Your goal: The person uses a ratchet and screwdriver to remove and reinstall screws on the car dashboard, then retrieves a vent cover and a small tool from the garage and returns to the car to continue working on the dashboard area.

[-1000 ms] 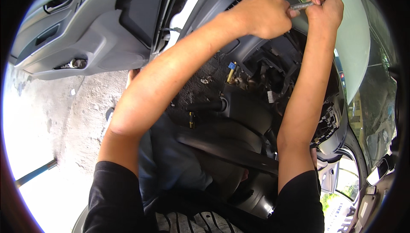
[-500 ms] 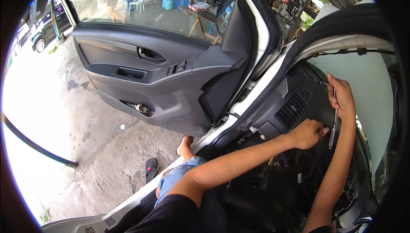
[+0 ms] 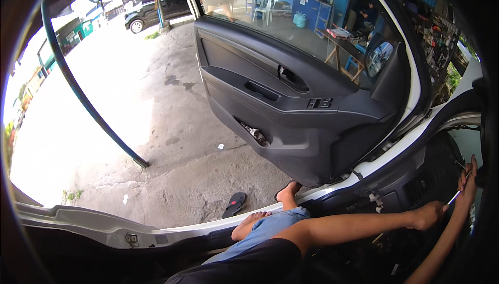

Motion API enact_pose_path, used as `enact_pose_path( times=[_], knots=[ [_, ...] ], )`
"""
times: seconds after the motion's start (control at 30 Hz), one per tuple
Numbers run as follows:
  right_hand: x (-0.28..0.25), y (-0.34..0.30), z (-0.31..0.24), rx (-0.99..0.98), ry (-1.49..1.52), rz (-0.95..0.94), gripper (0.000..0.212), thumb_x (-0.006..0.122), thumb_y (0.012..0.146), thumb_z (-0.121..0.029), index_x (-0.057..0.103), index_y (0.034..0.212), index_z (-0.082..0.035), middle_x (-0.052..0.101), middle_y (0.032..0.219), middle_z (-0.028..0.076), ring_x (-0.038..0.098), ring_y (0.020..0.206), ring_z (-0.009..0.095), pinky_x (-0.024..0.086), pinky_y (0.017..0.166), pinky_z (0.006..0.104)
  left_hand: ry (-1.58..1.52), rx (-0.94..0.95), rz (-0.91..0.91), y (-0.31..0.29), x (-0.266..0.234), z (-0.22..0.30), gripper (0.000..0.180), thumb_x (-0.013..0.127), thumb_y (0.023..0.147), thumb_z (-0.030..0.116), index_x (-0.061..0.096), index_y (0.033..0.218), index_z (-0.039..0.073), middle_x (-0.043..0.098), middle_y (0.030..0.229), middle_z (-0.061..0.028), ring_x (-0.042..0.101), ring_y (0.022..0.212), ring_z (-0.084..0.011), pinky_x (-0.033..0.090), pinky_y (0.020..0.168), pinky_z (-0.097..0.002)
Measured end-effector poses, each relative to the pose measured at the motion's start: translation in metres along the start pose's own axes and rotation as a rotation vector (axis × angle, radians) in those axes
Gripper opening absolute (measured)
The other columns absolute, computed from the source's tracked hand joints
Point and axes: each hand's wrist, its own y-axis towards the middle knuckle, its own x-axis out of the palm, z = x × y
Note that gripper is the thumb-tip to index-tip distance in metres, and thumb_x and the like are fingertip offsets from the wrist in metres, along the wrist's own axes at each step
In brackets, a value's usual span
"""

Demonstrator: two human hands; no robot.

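The right hand (image 3: pixel 468 184) pinches a thin metal tool (image 3: pixel 456 194) against the dashboard (image 3: pixel 416 180) at its far right edge, the left hand (image 3: pixel 429 215) closed just beside it, both unmoved since a second ago though the view has swung toward the open door (image 3: pixel 301 123).

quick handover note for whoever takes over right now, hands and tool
Left hand: reaching to the dashboard, fingers at the lower end of the thin metal tool.
Right hand: gripping the tool higher up, at the far right edge of view.
Car door stands open; a sandal lies on the concrete outside.
Done: cannot tell. Left: the tool is at the dash, tip hidden.
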Motion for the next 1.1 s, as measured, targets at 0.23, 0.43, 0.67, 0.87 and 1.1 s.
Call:
enact_pose_path(
  times=[0.23, 0.43, 0.67, 0.87, 1.1],
  knots=[
    [-0.013, 0.012, 0.011, -0.047, -0.003, -0.017, 0.044, 0.063, 0.1, -0.048, 0.049, 0.072, -0.017, 0.035, 0.046, -0.005, 0.024, 0.028, 0.006, 0.016, 0.028, 0.0225, 0.207, 0.101, 0.145, 0.015, 0.009, -0.014, 0.044, 0.039, 0.111, 0.031, 0.06, 0.119, -0.006, 0.066, 0.109, -0.0284, 0.064, 0.104, -0.0417, 0.049, 0.093, -0.0469],
    [-0.022, 0.025, 0.015, -0.018, -0.102, 0.026, 0.035, 0.059, 0.102, -0.046, 0.06, 0.094, -0.012, 0.037, 0.05, -0.005, 0.027, 0.031, 0.005, 0.018, 0.03, 0.0216, 0.177, 0.026, 0.09, 0.016, 0.002, -0.007, 0.04, 0.042, 0.11, 0.029, 0.06, 0.12, -0.006, 0.065, 0.117, -0.0283, 0.063, 0.11, -0.042, 0.048, 0.096, -0.0461],
    [-0.071, 0.075, 0.034, -0.043, -0.062, -0.081, 0.035, 0.051, 0.106, -0.046, 0.06, 0.103, -0.011, 0.036, 0.05, -0.005, 0.027, 0.032, 0.005, 0.018, 0.03, 0.0217, 0.199, -0.016, 0.017, 0.009, -0.015, 0.013, 0.04, 0.043, 0.109, 0.027, 0.063, 0.116, -0.007, 0.069, 0.106, -0.0268, 0.067, 0.104, -0.0418, 0.051, 0.091, -0.0467],
    [-0.072, 0.074, 0.034, -0.082, -0.029, -0.127, 0.041, 0.053, 0.105, -0.045, 0.051, 0.076, -0.017, 0.035, 0.046, -0.005, 0.023, 0.03, 0.007, 0.016, 0.03, 0.0242, 0.316, 0.043, 0.021, 0.002, -0.016, 0.023, 0.04, 0.046, 0.107, 0.027, 0.064, 0.112, -0.008, 0.07, 0.102, -0.0277, 0.068, 0.102, -0.0431, 0.053, 0.09, -0.0481],
    [-0.012, 0.02, -0.003, -0.024, -0.211, 0.013, 0.044, 0.063, 0.099, -0.048, 0.05, 0.069, -0.018, 0.037, 0.047, -0.005, 0.025, 0.032, 0.007, 0.015, 0.032, 0.0246, 0.526, 0.129, 0.016, -0.04, -0.042, 0.065, 0.041, 0.05, 0.106, 0.03, 0.064, 0.113, -0.008, 0.069, 0.108, -0.0298, 0.066, 0.108, -0.0448, 0.052, 0.095, -0.0501]
  ],
)
